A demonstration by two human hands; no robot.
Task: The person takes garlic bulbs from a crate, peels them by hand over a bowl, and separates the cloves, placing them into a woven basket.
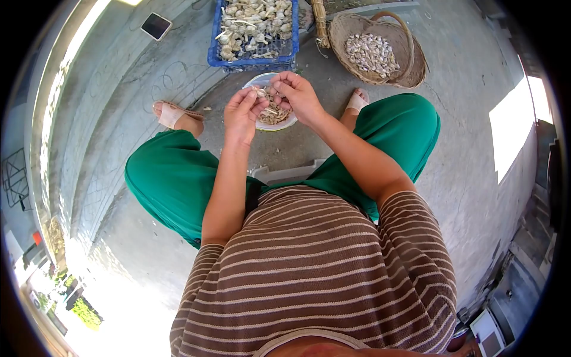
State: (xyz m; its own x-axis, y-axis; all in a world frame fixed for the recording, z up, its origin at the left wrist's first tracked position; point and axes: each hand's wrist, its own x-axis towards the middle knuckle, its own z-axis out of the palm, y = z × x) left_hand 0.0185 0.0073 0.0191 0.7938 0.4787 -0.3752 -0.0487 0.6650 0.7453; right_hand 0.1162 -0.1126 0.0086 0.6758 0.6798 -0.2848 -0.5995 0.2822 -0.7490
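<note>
My left hand is closed in a pinch on a pale piece of garlic, held above a bowl. Close beside it, my right hand has its thumb and fingers pinched together; what lies between them is too small to make out. Below both hands stands the round light bowl with a greenish rim, partly hidden by them. Tan, dry-looking scraps lie in it.
A blue plastic crate of garlic bulbs stands beyond the bowl. To its right are a bundle of dry stalks and a handled wicker basket holding loose garlic cloves. A phone-like dark device lies at the upper left.
</note>
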